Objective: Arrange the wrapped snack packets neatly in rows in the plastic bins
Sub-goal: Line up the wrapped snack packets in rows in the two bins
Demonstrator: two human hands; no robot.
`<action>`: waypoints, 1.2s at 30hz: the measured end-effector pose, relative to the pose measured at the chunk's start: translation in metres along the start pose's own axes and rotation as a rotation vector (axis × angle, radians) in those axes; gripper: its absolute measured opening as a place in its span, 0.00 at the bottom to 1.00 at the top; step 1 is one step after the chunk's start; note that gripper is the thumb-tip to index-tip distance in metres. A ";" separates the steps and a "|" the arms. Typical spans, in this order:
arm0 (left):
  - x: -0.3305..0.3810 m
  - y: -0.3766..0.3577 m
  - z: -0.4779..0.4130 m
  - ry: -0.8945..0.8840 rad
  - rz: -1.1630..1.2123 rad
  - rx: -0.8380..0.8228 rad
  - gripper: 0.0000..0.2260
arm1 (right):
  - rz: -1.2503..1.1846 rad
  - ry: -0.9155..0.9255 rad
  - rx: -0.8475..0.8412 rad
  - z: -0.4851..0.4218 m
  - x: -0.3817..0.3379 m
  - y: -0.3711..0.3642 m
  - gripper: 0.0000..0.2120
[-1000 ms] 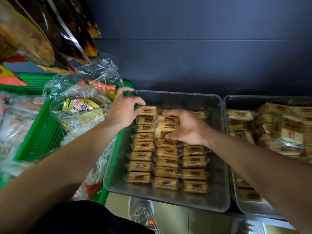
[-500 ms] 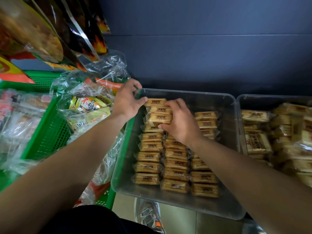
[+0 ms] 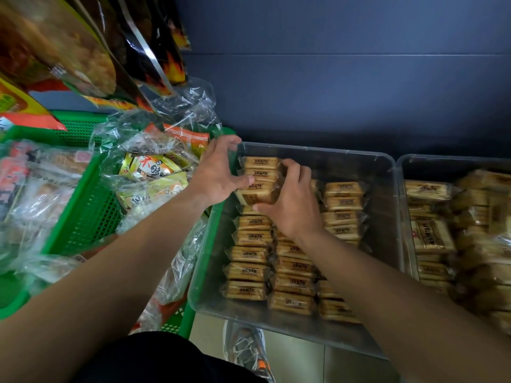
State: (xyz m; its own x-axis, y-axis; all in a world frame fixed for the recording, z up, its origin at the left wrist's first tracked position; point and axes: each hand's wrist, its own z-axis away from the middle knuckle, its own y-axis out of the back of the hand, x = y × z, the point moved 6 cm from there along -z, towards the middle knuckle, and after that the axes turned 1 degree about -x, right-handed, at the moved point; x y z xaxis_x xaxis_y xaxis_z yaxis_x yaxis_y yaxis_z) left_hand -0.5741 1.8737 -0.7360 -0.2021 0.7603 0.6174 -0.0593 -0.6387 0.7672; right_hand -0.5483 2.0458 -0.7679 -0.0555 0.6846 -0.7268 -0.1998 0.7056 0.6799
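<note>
**Packet (image 3: 257, 193) lifted at left row's (image 3: 249, 252) far end**

The packet was pinched by the right hand's (image 3: 293, 208) thumb and curled fingers and steadied by the left hand's (image 3: 218, 175) thumb, its fingers spread wide at the clear bin's (image 3: 318, 150) far-left corner. The middle row (image 3: 293, 283), pressed a second earlier, had been left; the left row was judged nearly full. A dark wall (image 3: 331, 92) was seen behind, tiles (image 3: 298, 363) below
</note>
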 end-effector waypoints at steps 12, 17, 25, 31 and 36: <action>0.007 -0.001 0.003 0.030 -0.122 -0.034 0.40 | -0.033 0.019 -0.091 -0.008 -0.002 -0.005 0.40; 0.032 0.008 0.012 0.075 -0.306 -0.117 0.38 | 0.078 0.045 -0.217 -0.001 -0.013 0.026 0.34; 0.123 0.025 0.058 -0.091 -0.407 -0.176 0.28 | 0.330 0.048 -0.283 0.054 0.004 0.176 0.26; 0.211 -0.042 0.100 -0.306 -0.401 -0.319 0.24 | 0.430 -0.138 -0.135 0.107 0.100 0.285 0.15; 0.250 -0.108 0.114 -0.431 -0.452 -0.479 0.24 | 0.360 -0.341 -0.072 0.129 0.177 0.329 0.15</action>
State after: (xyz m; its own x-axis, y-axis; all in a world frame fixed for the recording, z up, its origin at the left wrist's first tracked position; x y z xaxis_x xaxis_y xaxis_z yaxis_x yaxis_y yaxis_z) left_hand -0.5072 2.1463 -0.6441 0.3332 0.8750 0.3514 -0.4804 -0.1631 0.8617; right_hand -0.4976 2.4222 -0.6603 0.1874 0.9115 -0.3661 -0.2940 0.4076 0.8645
